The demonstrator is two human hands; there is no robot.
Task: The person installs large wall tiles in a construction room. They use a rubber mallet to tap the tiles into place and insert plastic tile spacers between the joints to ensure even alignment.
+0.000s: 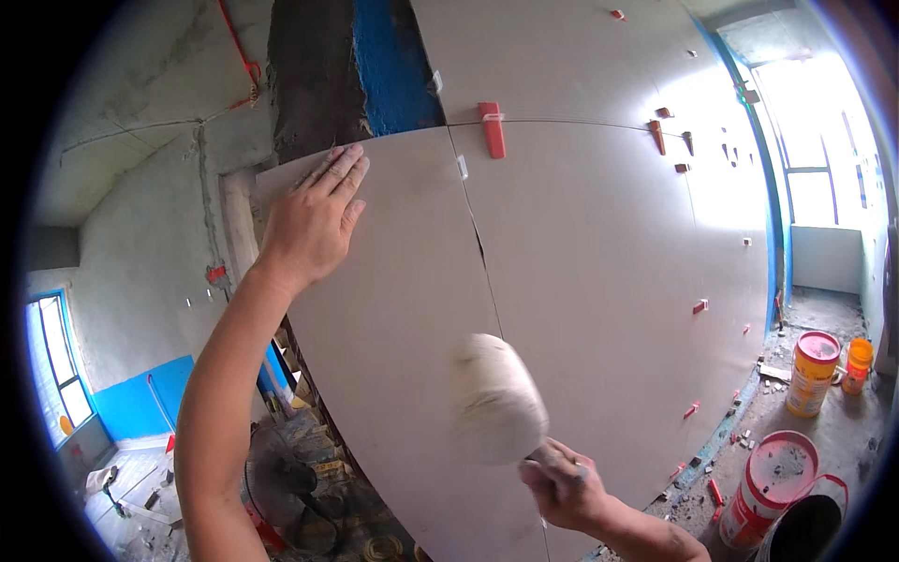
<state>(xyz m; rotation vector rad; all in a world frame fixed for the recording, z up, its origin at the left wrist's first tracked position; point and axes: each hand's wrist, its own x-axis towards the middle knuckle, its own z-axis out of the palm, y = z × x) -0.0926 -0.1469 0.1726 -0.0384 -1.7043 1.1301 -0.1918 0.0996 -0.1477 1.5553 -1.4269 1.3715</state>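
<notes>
Grey plastered walls [140,234] surround a partly tiled surface. At its left edge stands the large pale tile [375,309], below grey mortar [314,75] and a blue coating [398,75]. Against this tile the left hand [314,229] lies open, fingers at the top edge, holding nothing; the right hand [567,492] grips a whitish mallet [501,403] by its handle, the head blurred before the tile, so contact cannot be told. This tile is up, yet the dark, uneven seam [480,245] on its right suggests it is not fully settled. Beyond, the neighbouring tiles [609,225] look set, with red wedges [492,129] and white clips [462,167] not yet removed. Uncovered wall above seems left to do. Farther right, buckets [773,468] stand on the littered floor [843,436]
</notes>
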